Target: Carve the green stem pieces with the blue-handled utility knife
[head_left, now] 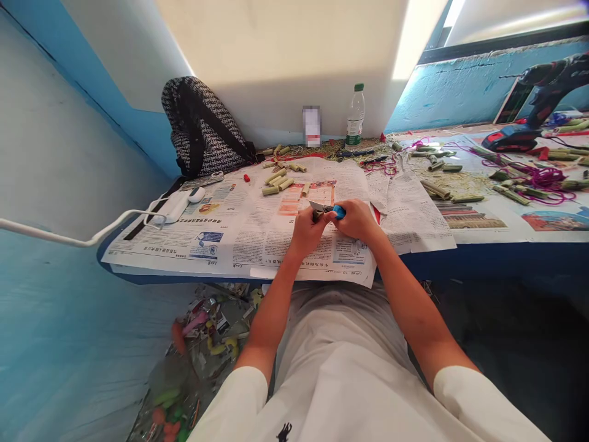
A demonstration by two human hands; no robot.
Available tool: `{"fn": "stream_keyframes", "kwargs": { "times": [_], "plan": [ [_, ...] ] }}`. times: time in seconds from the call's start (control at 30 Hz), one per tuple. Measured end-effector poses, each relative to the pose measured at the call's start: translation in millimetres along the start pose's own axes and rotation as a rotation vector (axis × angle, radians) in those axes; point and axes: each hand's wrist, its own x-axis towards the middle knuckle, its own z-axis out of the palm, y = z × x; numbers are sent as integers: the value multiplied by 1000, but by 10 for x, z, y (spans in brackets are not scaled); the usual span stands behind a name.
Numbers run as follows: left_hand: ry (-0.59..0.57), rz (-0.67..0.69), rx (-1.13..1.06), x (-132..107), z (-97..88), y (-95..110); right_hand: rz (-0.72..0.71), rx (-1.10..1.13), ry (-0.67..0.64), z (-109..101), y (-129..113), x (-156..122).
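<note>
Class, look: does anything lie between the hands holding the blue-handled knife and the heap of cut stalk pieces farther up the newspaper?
Almost nothing. The right hand grips the knife, the left hand a short piece. Between them and the heap lies only one loose stalk piece on bare newspaper.

My left forearm (271,307) and right forearm (405,301) stretch forward, bare below short white sleeves (239,393). The elbows are spread wide and the forearms angle inward, so my hands meet in front of me. My left hand (307,232) is curled closed, knuckles toward me, fingers tucked under. My right hand (356,220) is closed in a firm grip, its back turned up. The two touch at the fingertips. Both wrists are nearly straight and held low.
</note>
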Motion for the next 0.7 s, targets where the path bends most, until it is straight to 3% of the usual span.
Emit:
{"fn": "stream_keyframes", "kwargs": {
  "times": [0.33,0.7],
  "plan": [
    [-112,1,-165,36,-65,16,-74,53,-34,-14,24,-20],
    [-133,-8,-184,60,-68,53,-32,-28,-30,-42,-35,-30]
  ]
}}
